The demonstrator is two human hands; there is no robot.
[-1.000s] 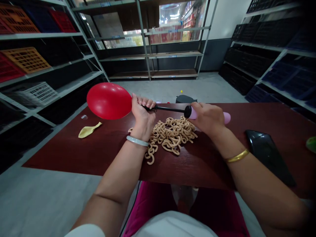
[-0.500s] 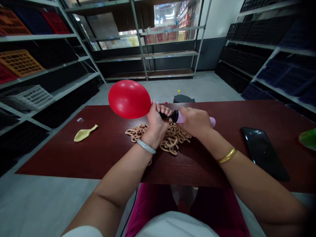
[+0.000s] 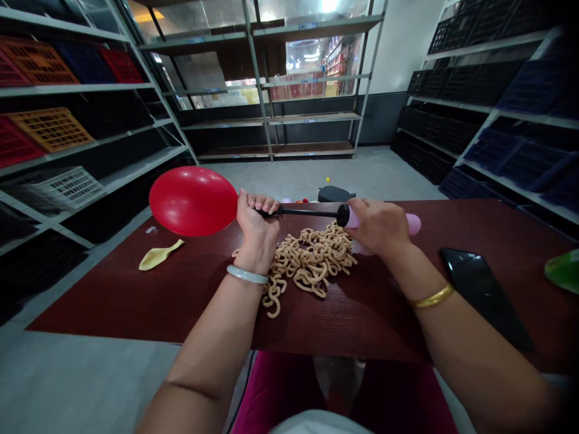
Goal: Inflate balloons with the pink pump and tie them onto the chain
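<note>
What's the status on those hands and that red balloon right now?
Left hand shut on balloon neck at pump tip. Right hand shut on pump, rod drawn out. Chain pile lies under the pump; nothing blocking.

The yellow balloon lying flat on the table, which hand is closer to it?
Left. The left hand is right of the yellow balloon, apart from it; the right hand is farther right.

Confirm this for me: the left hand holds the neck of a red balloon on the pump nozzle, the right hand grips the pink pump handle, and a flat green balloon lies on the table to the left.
One detail is wrong. The flat balloon lying on the table to the left is yellow, not green, as the head view shows. The rest stands: the left hand holds the red balloon at the nozzle and the right hand grips the pink pump handle.
</note>
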